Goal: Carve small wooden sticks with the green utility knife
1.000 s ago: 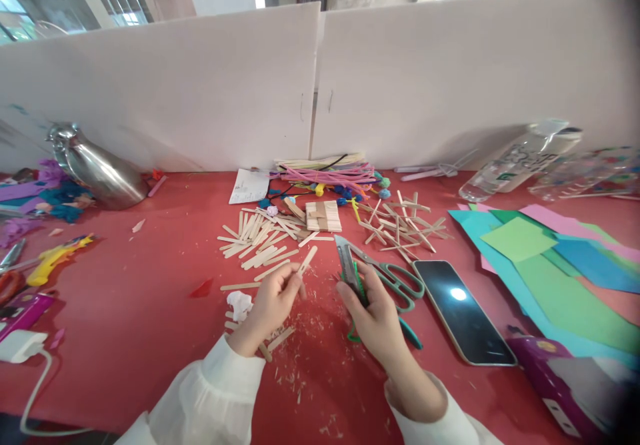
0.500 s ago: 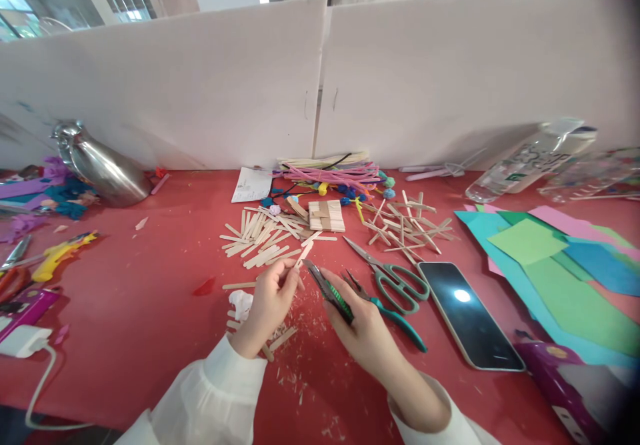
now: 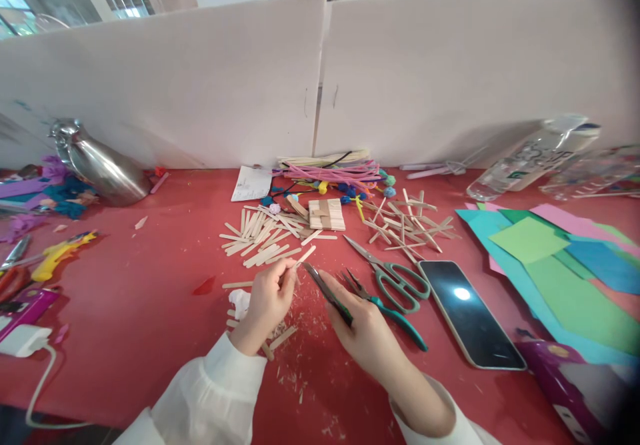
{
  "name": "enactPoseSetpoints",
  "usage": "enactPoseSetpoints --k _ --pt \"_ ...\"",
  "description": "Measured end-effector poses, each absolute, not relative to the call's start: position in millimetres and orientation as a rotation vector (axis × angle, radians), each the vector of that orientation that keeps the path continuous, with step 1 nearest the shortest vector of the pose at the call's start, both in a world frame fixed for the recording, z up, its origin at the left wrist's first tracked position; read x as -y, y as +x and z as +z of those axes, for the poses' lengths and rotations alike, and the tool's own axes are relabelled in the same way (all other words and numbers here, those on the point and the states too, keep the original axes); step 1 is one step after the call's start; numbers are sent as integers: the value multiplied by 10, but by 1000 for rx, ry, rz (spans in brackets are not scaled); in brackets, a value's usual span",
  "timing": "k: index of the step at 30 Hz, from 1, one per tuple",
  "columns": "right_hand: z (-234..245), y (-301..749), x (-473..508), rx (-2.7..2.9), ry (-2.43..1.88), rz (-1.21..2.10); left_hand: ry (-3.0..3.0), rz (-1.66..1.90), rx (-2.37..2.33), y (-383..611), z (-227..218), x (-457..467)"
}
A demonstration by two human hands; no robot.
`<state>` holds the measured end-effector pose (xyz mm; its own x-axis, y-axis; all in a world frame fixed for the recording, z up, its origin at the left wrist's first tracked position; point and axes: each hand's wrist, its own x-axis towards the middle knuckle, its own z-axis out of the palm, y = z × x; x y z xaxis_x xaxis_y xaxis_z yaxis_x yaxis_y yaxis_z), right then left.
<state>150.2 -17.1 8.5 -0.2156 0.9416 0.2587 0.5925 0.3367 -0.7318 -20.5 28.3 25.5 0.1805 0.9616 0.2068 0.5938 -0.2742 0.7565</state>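
Note:
Between its fingertips my left hand (image 3: 271, 301) pinches a wooden craft stick (image 3: 307, 255), whose far end points up and to the right. My right hand (image 3: 361, 328) is wrapped round a utility knife (image 3: 331, 294), its blade tip close to the stick; whether they touch I cannot tell. Wood shavings (image 3: 300, 338) litter the table below both hands. Beyond them lie a pile of loose craft sticks (image 3: 257, 235) and a banded bundle of sticks (image 3: 327, 215). A crumpled white tissue (image 3: 240, 303) sits beside my left wrist.
Right of my right hand lie green-handled scissors (image 3: 400, 278), pliers (image 3: 400, 321), a phone (image 3: 470, 315) and coloured paper (image 3: 570, 285). Pipe cleaners (image 3: 330, 170) and joined sticks (image 3: 410, 221) are farther back. A steel jug (image 3: 103, 165) stands left, before a white partition (image 3: 165, 85).
The craft stick has tipped lower and more to the right in my left hand. The knife in my right hand has turned slightly, hiding most of its green grip.

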Motion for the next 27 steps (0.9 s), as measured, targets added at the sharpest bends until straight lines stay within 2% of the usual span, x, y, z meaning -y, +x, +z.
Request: enactPoseSetpoints --k 5,8,18,22,24,27 --pt "14 1477 205 2090 -1464 331 2058 864 -1495 -234 219 -315" --pt "7 1471 216 2086 -1490 366 2133 811 -1509 -243 212 -319" --pt "144 1410 188 1391 -1448 1366 2135 829 -1476 -228 169 -309" --pt "149 1355 197 1196 -1408 1560 2107 876 -1473 -216 161 -300" --pt "120 1351 203 1267 -1424 1485 2091 869 -1479 -211 162 -298" --pt "62 1359 218 1549 -1450 1119 2054 829 -1499 -209 161 -303"
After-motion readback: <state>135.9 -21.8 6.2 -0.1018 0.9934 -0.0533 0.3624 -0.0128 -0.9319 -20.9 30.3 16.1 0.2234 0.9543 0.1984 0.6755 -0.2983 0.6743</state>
